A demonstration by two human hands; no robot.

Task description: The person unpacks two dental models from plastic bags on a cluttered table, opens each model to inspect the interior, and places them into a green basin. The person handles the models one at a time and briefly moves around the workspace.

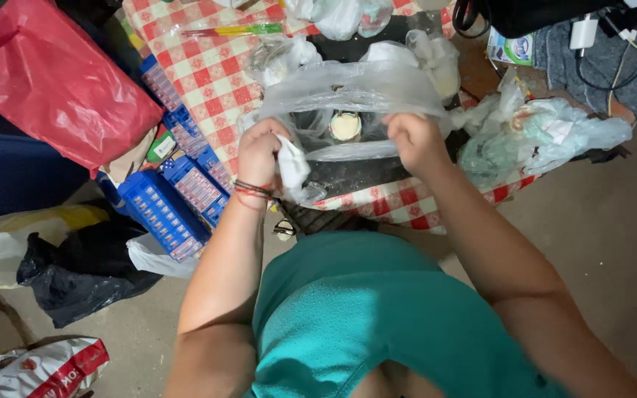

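Observation:
A clear plastic bag (348, 92) lies open over the red-and-white checked tablecloth (208, 81) of the table in front of me. My left hand (259, 151) grips the bag's left edge, bunched white at the fingers. My right hand (416, 141) pinches the bag's right edge, and the two hands hold its mouth apart. Through the plastic a small round pale lid or jar (346, 126) shows between my hands. A red string bracelet sits on my left wrist.
Blue plastic trays (175, 184) with small compartments hang off the table's left edge. A red bag (53, 81) lies at upper left, a black bag (75, 273) on the floor. Crumpled plastic bags (540, 133) sit at right, cables and a charger (591, 33) at upper right.

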